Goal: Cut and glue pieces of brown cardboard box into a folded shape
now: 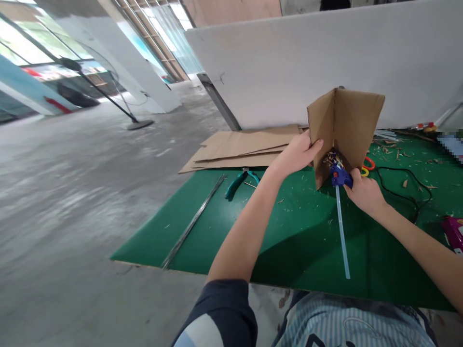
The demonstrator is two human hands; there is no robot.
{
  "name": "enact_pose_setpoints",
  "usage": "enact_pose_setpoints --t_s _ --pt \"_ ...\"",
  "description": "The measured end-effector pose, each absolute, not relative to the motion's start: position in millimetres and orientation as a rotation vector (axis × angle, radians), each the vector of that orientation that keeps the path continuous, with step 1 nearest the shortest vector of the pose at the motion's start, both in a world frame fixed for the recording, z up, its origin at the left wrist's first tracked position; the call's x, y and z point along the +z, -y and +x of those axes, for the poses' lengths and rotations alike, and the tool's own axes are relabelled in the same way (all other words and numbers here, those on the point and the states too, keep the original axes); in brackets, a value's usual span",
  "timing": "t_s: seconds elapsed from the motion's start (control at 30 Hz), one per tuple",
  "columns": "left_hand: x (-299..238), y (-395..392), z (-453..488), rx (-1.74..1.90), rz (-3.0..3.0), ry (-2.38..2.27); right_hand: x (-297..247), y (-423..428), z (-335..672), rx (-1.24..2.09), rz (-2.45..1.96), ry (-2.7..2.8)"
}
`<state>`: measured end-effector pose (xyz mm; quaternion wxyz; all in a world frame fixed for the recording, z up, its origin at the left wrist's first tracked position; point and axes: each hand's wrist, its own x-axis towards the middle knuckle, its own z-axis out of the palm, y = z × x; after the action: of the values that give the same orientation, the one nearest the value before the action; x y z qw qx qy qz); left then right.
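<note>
Folded cardboard (356, 120), light and stiff (best held by its edge), stands gripped in the left hand (294, 154); the right hand (363, 190) clenches a blue hot glue gun (340, 176) at its fold. Under both lies a green cutting mat (300, 255).

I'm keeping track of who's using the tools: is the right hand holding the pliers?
No, the right hand holds a blue glue gun, while the pliers lie on the green mat.

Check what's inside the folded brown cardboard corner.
Inside the folded brown cardboard corner: a blue hot glue gun in the right hand, speckled debris at its tip. Gun and hand cover the lowest inside.
</note>
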<state>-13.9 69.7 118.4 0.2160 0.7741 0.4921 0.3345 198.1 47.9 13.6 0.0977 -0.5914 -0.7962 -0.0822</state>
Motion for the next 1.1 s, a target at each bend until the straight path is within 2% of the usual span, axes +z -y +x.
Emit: enact_pose_setpoints --t_s 0.37,0.87,1.1 --pt "118 -70 -14 0.917 2.163 -1.364 5 -42 202 -0.262 -1.674 2.403" --pt "118 -69 -14 0.927 2.085 -1.340 -1 -35 201 -0.214 -1.808 2.470" --pt "119 -68 -14 0.921 2.079 -1.342 -6 -37 204 -0.297 -1.737 2.439"
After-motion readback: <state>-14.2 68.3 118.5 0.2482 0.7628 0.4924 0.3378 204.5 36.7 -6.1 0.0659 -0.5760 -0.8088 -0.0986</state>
